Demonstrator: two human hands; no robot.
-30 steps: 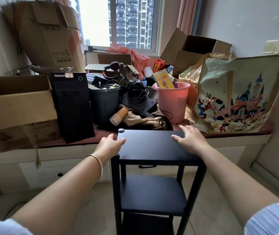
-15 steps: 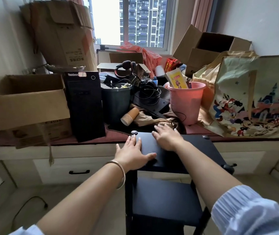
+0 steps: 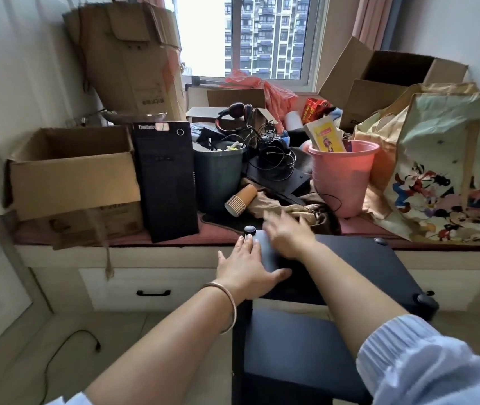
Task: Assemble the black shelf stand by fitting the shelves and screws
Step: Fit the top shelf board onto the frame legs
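Hands (image 3: pixel 247 266) (image 3: pixel 290 233) lie flat, fingers extended, on the top shelf (image 3: pixel 361 267).

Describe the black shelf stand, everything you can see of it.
The black shelf stand is matte black and stands upright on the floor in front of the cluttered window bench. It has a flat rectangular top panel, a lower shelf beneath it, and dark corner posts. Round black knobs cap the visible corners. The left hand rests flat on the top's left edge; the right hand, motion-blurred, lies over its far left part. Its base is out of frame.
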